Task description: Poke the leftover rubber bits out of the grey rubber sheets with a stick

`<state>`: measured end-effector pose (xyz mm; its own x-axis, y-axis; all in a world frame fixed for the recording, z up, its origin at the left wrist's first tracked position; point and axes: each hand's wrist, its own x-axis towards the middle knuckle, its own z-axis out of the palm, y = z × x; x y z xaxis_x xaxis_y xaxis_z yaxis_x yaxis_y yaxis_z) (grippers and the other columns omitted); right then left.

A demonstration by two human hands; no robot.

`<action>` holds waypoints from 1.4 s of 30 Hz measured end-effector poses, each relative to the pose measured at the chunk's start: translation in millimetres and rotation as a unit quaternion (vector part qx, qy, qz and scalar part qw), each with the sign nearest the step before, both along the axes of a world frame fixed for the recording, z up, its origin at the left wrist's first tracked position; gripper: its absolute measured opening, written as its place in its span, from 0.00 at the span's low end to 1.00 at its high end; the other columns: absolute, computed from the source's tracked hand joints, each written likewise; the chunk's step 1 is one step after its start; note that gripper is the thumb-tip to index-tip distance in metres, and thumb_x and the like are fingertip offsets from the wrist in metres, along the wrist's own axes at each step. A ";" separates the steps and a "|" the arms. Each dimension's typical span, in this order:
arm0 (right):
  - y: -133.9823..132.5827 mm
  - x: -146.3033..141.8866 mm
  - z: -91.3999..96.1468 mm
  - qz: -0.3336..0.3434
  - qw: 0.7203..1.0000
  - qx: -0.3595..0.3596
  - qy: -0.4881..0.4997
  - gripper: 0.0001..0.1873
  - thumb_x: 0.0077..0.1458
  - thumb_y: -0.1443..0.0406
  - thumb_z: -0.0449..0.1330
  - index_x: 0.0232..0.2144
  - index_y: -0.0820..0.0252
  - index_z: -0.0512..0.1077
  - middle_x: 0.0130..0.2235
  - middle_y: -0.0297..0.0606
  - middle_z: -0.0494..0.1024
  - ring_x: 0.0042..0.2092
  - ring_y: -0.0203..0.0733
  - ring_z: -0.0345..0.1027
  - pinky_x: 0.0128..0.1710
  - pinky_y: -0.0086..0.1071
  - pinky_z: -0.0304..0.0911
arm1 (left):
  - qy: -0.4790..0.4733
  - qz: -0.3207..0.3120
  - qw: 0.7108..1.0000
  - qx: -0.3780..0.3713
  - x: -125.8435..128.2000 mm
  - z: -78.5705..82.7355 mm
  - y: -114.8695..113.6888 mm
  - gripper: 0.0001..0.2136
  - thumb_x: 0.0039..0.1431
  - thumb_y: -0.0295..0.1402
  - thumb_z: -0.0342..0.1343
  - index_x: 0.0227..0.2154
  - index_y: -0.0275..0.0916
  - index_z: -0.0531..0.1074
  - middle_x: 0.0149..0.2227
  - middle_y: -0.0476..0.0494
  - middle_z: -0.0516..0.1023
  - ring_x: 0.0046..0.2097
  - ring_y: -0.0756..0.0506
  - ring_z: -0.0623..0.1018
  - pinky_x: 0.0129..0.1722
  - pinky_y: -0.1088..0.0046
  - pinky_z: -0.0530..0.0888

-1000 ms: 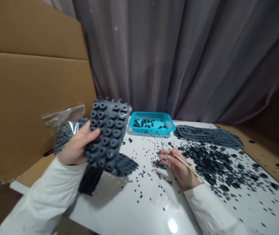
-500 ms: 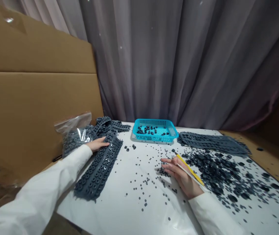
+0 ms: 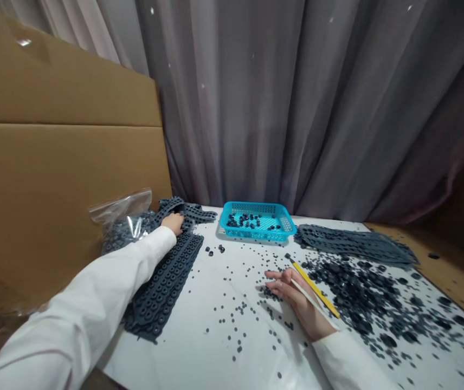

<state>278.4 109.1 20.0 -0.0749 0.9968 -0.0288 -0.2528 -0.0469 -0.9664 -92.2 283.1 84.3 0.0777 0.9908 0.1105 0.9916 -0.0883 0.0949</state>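
My left hand (image 3: 174,222) reaches over the far end of a stack of dark perforated rubber strips (image 3: 167,281), touching the tangled strips (image 3: 203,212) behind it. Its fingers point down and are largely hidden, so I cannot see whether they grip a strip. Just above the white table, my right hand (image 3: 299,300) holds a slim yellow tool (image 3: 315,288) with a dark tip, pointing away and to the left. A thin white strip runs alongside the tool across the hand. Small black discs (image 3: 270,292) lie under and around the right fingers.
A turquoise basket (image 3: 256,235) with small black pieces stands at the back. A clear zip bag (image 3: 124,216) of dark parts leans near the cardboard (image 3: 65,179) on the left. On the right are flat dark strips (image 3: 354,244) and a heap of black scraps (image 3: 362,295).
My left hand has moved away from me and slightly right, from the strip stack's upper part to its far end. The right hand stays nearly in place with the yellow tool.
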 end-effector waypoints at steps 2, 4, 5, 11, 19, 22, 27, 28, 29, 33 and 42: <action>-1.5 -0.4 2.4 -0.006 1.000 0.003 0.000 0.18 0.45 0.58 0.67 0.26 0.56 0.60 0.45 0.41 0.77 0.43 0.48 0.72 0.48 0.45 0.61 | 0.019 0.041 0.999 -0.016 3.4 -3.5 6.8 0.15 0.62 0.36 0.55 0.49 0.36 0.68 0.50 0.39 0.70 0.48 0.42 0.74 0.45 0.59 0.73; -2.4 -0.9 4.5 -0.014 1.000 0.004 0.004 0.19 0.43 0.58 0.68 0.25 0.56 0.60 0.44 0.41 0.78 0.42 0.47 0.72 0.47 0.44 0.62 | 0.022 0.072 0.997 -0.021 4.5 -1.8 13.0 0.15 0.62 0.36 0.54 0.49 0.36 0.67 0.49 0.39 0.71 0.47 0.42 0.74 0.44 0.60 0.74; -2.5 -0.9 4.9 -0.013 1.000 0.004 0.007 0.19 0.43 0.58 0.68 0.25 0.56 0.60 0.43 0.41 0.78 0.41 0.47 0.72 0.46 0.43 0.62 | 0.022 0.084 0.996 -0.017 3.4 3.0 16.5 0.14 0.63 0.36 0.54 0.49 0.35 0.68 0.49 0.39 0.71 0.46 0.43 0.74 0.44 0.60 0.74; 0.3 1.5 0.9 -0.006 1.000 0.012 0.006 0.18 0.45 0.58 0.67 0.26 0.56 0.59 0.44 0.40 0.77 0.43 0.47 0.72 0.48 0.45 0.62 | 0.008 0.114 0.991 0.065 -26.4 79.3 41.0 0.13 0.63 0.35 0.54 0.47 0.35 0.69 0.47 0.40 0.72 0.46 0.43 0.75 0.44 0.61 0.74; -2.8 -4.5 7.6 -0.032 0.999 0.004 0.009 0.18 0.43 0.59 0.67 0.24 0.56 0.59 0.42 0.39 0.78 0.40 0.46 0.73 0.46 0.44 0.65 | -0.025 0.100 0.974 0.202 -45.3 132.2 39.1 0.08 0.60 0.24 0.50 0.41 0.32 0.71 0.44 0.35 0.74 0.48 0.38 0.73 0.47 0.62 0.69; -3.5 -4.9 8.4 -0.030 0.999 0.002 0.011 0.19 0.43 0.59 0.67 0.24 0.56 0.59 0.42 0.39 0.78 0.39 0.44 0.73 0.45 0.42 0.66 | -0.051 0.108 0.958 0.262 -40.5 147.9 34.6 0.11 0.59 0.21 0.46 0.42 0.31 0.69 0.45 0.31 0.73 0.49 0.36 0.72 0.48 0.60 0.67; -1.0 -1.4 3.3 -0.021 1.000 0.008 0.001 0.17 0.46 0.58 0.66 0.26 0.56 0.60 0.43 0.38 0.78 0.41 0.44 0.73 0.45 0.42 0.64 | -0.090 0.041 0.930 0.354 -10.7 194.7 27.0 0.12 0.63 0.22 0.41 0.47 0.29 0.65 0.49 0.35 0.70 0.53 0.42 0.68 0.54 0.64 0.63; -0.7 -0.9 2.6 -0.020 1.000 0.009 0.000 0.17 0.46 0.58 0.66 0.26 0.55 0.60 0.43 0.39 0.78 0.41 0.44 0.73 0.46 0.42 0.64 | -0.091 0.008 0.929 0.359 -0.9 203.7 23.9 0.11 0.64 0.23 0.42 0.47 0.30 0.65 0.49 0.39 0.70 0.53 0.44 0.67 0.55 0.67 0.62; -0.6 -0.6 2.3 -0.019 1.000 0.009 0.001 0.17 0.46 0.57 0.66 0.26 0.55 0.60 0.43 0.39 0.78 0.42 0.45 0.73 0.46 0.42 0.64 | -0.091 -0.028 0.928 0.359 10.1 211.6 19.7 0.11 0.65 0.24 0.42 0.46 0.31 0.65 0.49 0.42 0.70 0.53 0.46 0.67 0.56 0.69 0.61; -1.6 -1.5 5.3 -0.001 0.999 0.033 0.016 0.19 0.45 0.56 0.66 0.26 0.55 0.59 0.46 0.41 0.78 0.48 0.48 0.71 0.50 0.44 0.62 | -0.080 -0.163 0.923 0.340 62.0 228.4 -11.9 0.10 0.65 0.24 0.44 0.45 0.32 0.68 0.48 0.45 0.70 0.52 0.48 0.67 0.56 0.73 0.61; -19.3 0.1 37.7 -0.007 0.992 0.126 0.001 0.27 0.32 0.55 0.73 0.32 0.52 0.64 0.47 0.36 0.76 0.55 0.52 0.64 0.54 0.42 0.59 | -0.079 -0.510 0.832 0.204 143.2 185.8 -85.0 0.12 0.61 0.29 0.47 0.43 0.39 0.74 0.42 0.43 0.71 0.46 0.42 0.72 0.49 0.63 0.68</action>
